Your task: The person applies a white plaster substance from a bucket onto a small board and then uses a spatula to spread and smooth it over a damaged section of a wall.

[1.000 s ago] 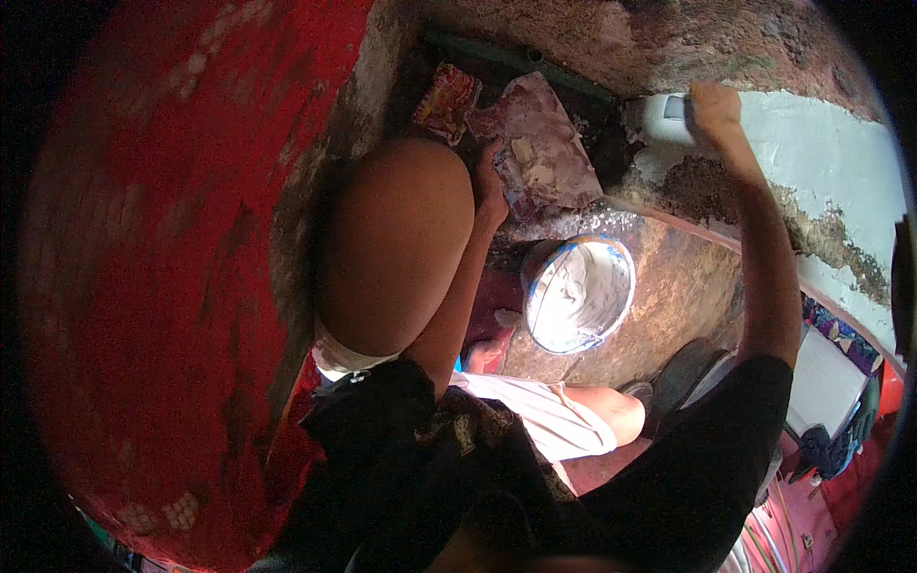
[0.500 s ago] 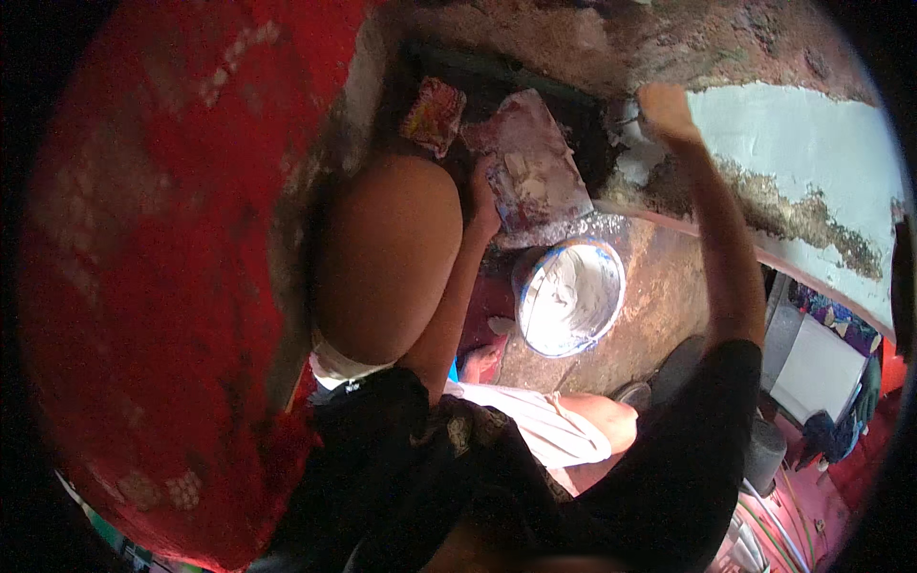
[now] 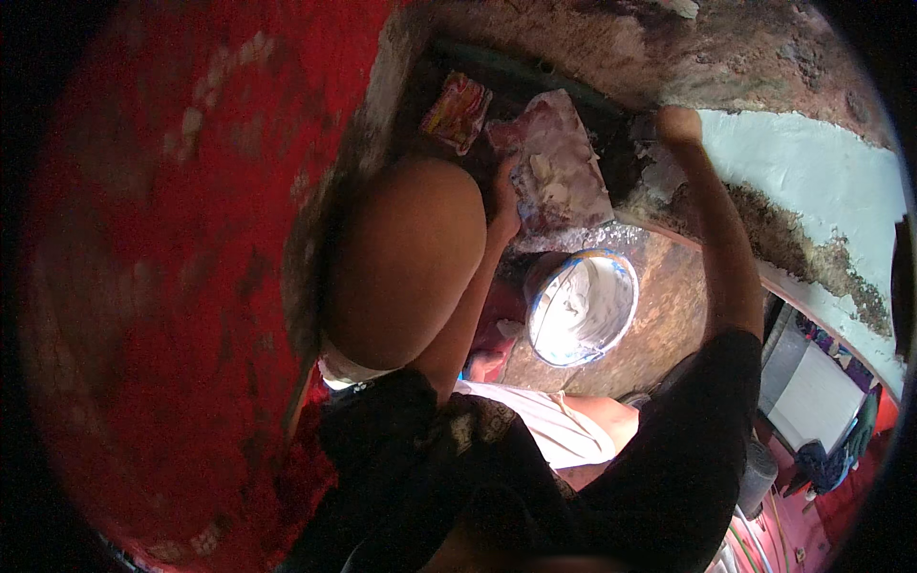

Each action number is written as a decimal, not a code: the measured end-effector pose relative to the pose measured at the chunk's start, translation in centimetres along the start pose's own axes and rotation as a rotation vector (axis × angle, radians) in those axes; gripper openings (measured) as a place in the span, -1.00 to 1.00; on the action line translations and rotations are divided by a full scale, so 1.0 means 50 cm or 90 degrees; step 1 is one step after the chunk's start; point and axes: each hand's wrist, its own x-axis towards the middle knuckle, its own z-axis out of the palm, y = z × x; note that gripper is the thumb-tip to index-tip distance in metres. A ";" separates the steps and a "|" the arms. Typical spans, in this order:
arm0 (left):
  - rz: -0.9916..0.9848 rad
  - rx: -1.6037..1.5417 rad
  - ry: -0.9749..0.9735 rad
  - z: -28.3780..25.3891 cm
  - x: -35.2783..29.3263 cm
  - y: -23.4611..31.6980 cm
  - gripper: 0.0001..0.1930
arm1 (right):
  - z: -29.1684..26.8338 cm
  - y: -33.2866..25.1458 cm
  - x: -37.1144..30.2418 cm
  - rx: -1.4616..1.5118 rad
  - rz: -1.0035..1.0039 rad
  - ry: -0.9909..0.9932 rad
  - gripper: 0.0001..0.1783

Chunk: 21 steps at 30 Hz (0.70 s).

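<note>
the left hand [image 3: 503, 196] rests on the near left edge of a soapy, pinkish cloth [image 3: 559, 162] spread flat on the dark wash slab [image 3: 478, 72], fingers bent down onto the fabric so that it is pinned under them; the cloth stretches away from the hand toward the upper right, its far end lying between the two hands. the right hand [image 3: 676, 124] is up at the edge of the pale blue-green wall ledge [image 3: 812, 181], curled over something whitish at the ledge's rough end; how tightly it grips, or what exactly it has hold of, cannot be told from here. just beside the cloth, to its upper left, lies one small red and yellow packet [image 3: 457, 110], not touched by either hand. below the cloth, on the brown stone floor [image 3: 669, 315], stands one round bowl [image 3: 581, 307] with a blue rim, filled with white sudsy water, well clear of both hands and near the person's bent knee [image 3: 406, 263]. a red wall [image 3: 172, 286] fills the left side. counted: one cloth, one packet, one bowl, two hands.
</note>
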 end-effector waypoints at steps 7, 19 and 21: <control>-0.055 0.027 0.026 0.008 -0.001 0.003 -0.44 | -0.183 0.070 -0.103 -0.094 -0.048 -0.029 -0.79; -0.185 0.179 -0.246 0.124 -0.156 0.041 -0.61 | -0.377 0.011 -0.573 0.610 0.067 0.211 -0.66; -0.194 0.150 -0.355 0.156 -0.195 0.047 -0.61 | -0.312 -0.041 -0.641 0.748 0.199 0.323 -0.71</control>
